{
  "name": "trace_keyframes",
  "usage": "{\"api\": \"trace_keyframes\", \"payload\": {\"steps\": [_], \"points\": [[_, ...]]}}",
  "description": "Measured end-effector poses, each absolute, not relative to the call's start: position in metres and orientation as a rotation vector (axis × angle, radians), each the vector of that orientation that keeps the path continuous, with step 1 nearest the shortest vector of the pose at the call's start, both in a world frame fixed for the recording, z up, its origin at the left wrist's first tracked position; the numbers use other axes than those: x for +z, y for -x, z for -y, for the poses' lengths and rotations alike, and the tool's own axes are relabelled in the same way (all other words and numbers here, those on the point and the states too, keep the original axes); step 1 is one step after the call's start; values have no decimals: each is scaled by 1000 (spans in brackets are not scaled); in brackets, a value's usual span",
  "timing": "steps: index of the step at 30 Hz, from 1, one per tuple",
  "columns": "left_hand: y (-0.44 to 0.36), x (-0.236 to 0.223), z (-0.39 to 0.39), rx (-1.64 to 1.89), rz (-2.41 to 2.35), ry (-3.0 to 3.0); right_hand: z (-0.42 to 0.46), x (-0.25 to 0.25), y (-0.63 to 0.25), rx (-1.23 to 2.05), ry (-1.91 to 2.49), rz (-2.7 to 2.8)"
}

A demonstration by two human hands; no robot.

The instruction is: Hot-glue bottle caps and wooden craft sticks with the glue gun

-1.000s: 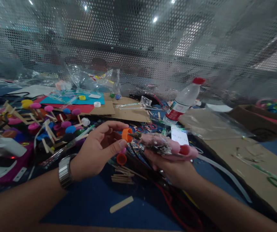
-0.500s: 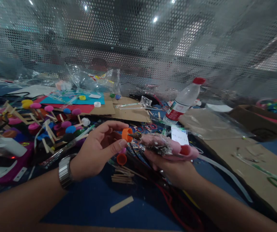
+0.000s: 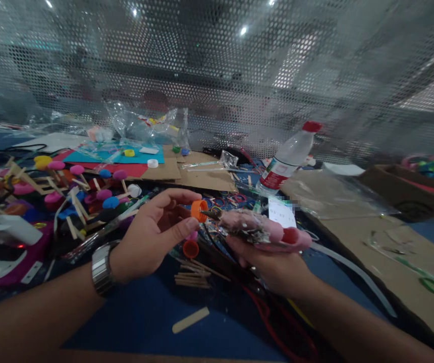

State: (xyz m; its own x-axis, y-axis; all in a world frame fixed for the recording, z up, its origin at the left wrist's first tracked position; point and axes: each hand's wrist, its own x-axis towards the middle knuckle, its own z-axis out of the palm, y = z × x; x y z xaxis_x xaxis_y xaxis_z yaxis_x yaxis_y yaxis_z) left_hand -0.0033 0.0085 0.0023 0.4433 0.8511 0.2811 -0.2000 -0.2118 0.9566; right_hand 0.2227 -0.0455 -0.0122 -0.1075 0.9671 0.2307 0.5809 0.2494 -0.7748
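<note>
My left hand (image 3: pixel 152 232), with a metal watch on the wrist, pinches an orange bottle cap (image 3: pixel 199 210) between thumb and fingers. The cap touches the dark nozzle of a pink hot glue gun (image 3: pixel 262 229), which my right hand (image 3: pixel 268 259) grips from below. Glue residue covers the gun's body. A second orange cap (image 3: pixel 190 248) lies on the blue table just under the hands, beside a bundle of thin wooden sticks (image 3: pixel 192 277).
Coloured caps on wooden sticks (image 3: pixel 76 191) crowd the left side. Cardboard sheets (image 3: pixel 198 176), plastic bags and a red-capped water bottle (image 3: pixel 288 156) lie farther back. A flat wooden stick (image 3: pixel 190 319) lies near me. Red and black cables (image 3: pixel 273 317) run beneath my right arm. Perforated metal screen behind.
</note>
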Motion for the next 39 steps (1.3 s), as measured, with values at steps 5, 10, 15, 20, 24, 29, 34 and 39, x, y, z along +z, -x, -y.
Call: {"api": "trace_keyframes", "payload": {"steps": [5, 10, 15, 20, 24, 29, 34, 39], "points": [[4, 2, -8, 1083, -597, -1465, 47, -7, -220, 689, 1425, 1779], [4, 1, -9, 1082, -597, -1457, 49, -1, -216, 695, 1408, 1771], [4, 0, -9, 1080, -597, -1452, 49, 1, -215, 687, 1360, 1795], [4, 0, -10, 1080, -608, -1463, 48, 1, -216, 678, 1334, 1820], [4, 0, -10, 1078, -606, -1450, 47, 0, -217, 657, 1328, 1843], [4, 0, -10, 1084, -607, -1441, 47, 2, -217, 641, 1331, 1872], [4, 0, -11, 1087, -592, -1418, 47, 2, -216, 670, 1330, 1861], [4, 0, -10, 1089, -568, -1385, 48, 1, -217, 667, 1339, 1857]]}}
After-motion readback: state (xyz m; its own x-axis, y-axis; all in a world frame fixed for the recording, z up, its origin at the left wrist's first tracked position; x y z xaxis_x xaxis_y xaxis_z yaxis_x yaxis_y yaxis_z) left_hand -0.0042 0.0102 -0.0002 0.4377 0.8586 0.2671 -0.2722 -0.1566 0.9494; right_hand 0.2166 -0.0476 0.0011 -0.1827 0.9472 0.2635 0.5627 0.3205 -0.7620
